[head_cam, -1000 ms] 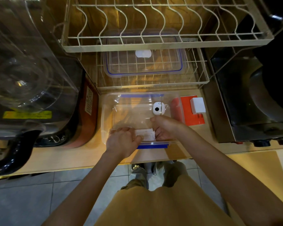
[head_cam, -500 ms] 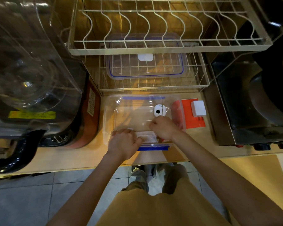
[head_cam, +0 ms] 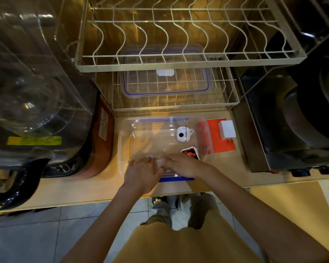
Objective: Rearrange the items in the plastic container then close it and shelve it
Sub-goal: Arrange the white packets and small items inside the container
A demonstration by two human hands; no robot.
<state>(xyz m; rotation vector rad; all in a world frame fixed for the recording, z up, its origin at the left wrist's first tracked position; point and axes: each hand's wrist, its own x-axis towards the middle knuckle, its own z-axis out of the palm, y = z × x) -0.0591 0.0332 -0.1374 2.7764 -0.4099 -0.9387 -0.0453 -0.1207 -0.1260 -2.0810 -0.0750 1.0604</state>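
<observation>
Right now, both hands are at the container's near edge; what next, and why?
Probably fetch the lid from the rack: the container lies open, and both the left hand and right hand rest at its near rim, items apparently settled.

Two hands [head_cam: 142, 172] [head_cam: 182, 165], one container [head_cam: 125, 133] (one lid [head_cam: 165, 80])

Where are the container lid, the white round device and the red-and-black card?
container lid [head_cam: 166, 82], head view, on its clear top panel.
white round device [head_cam: 182, 134], head view, on its white face.
red-and-black card [head_cam: 190, 152], head view, on its printed face.
</observation>
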